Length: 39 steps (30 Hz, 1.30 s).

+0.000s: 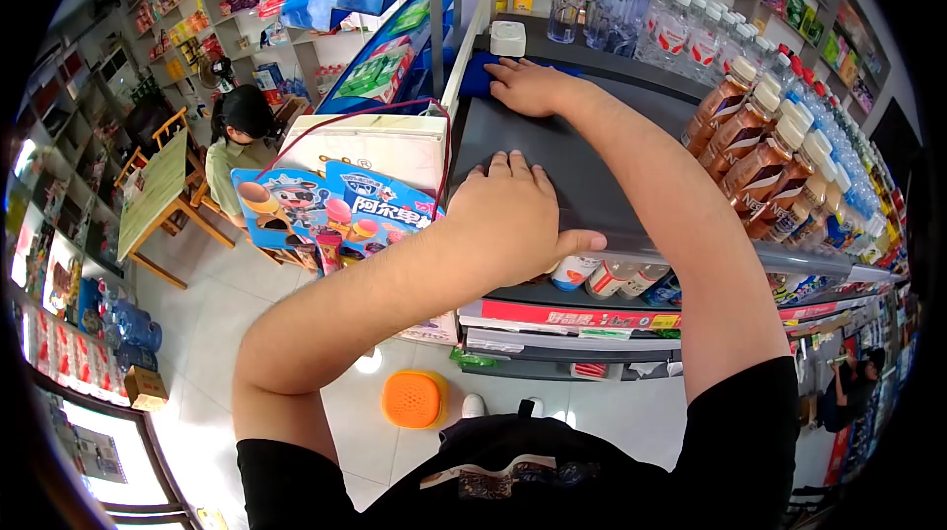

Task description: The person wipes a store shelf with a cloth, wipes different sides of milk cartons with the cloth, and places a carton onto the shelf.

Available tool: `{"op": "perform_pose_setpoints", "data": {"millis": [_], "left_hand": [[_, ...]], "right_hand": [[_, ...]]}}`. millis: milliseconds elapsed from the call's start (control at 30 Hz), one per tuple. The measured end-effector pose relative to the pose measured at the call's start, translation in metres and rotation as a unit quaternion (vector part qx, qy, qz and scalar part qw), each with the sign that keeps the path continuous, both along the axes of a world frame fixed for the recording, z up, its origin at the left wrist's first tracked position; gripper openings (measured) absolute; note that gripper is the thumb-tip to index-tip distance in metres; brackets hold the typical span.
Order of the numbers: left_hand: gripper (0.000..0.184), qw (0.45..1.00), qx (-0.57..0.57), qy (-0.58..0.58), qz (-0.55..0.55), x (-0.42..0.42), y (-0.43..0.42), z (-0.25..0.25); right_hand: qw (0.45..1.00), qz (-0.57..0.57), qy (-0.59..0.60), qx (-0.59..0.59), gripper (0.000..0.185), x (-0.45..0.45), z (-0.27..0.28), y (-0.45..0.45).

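Note:
My left hand (508, 219) lies flat on the dark shelf top (612, 170), palm down, with its fingers stretched forward and its thumb out to the right. It holds nothing. Farther up the same surface, my right hand (533, 86) rests with fingers spread and lying over a blue cloth (478, 74). Part of the cloth is covered by that hand, and some of it shows behind the wrist. Just beyond the fingers stands a small white box (508, 37).
Brown-drink bottles (760, 170) and water bottles (681, 27) crowd the right and back. A white box with a blue ice-cream sign (365, 204) borders the left. An orange stool (413, 400) stands on the floor. Another person (237, 140) sits by a wooden table (153, 194).

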<state>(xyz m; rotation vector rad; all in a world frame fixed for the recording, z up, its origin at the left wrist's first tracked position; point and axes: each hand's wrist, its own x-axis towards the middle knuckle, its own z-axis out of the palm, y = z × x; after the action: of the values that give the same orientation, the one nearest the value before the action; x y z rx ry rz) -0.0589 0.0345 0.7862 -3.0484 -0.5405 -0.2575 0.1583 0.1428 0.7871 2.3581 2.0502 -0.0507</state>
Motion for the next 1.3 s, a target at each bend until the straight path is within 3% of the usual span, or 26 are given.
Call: {"op": "perform_pose_setpoints", "data": {"millis": [233,333,500,767,967,1067,1133,1300], "left_hand": [[0.094,0.999,-0.037,0.033,-0.013,-0.003,0.003,0.008],[0.094,1.0,0.002,-0.006,-0.02,-0.003,0.002,-0.002],[0.096,1.0,0.017,-0.017,-0.018,-0.003,0.002,-0.005],[0.094,0.998,0.035,-0.038,-0.02,0.0,-0.002,-0.008],[0.091,0.996,0.032,-0.075,-0.026,-0.004,0.0,-0.014],[0.076,0.994,0.02,-0.085,-0.059,-0.017,-0.009,-0.002],[0.06,0.986,0.038,-0.131,-0.097,-0.025,-0.013,-0.001],[0.042,0.977,-0.016,-0.165,-0.132,-0.029,-0.016,0.006]], "right_hand": [[0.999,-0.017,-0.028,-0.002,0.059,0.038,0.007,-0.029],[0.999,-0.037,0.001,-0.016,0.06,0.052,0.008,-0.034],[0.991,-0.126,0.037,-0.001,0.061,0.005,0.013,-0.037],[0.997,-0.069,0.033,-0.026,0.059,-0.017,0.014,-0.028],[0.998,0.052,0.021,-0.043,0.055,-0.054,0.012,-0.056],[0.984,0.16,-0.027,-0.078,0.051,-0.055,0.016,-0.088],[0.988,0.131,0.024,-0.072,0.05,-0.059,0.022,-0.119],[0.984,0.101,0.134,-0.067,0.048,-0.052,0.035,-0.183]]}}
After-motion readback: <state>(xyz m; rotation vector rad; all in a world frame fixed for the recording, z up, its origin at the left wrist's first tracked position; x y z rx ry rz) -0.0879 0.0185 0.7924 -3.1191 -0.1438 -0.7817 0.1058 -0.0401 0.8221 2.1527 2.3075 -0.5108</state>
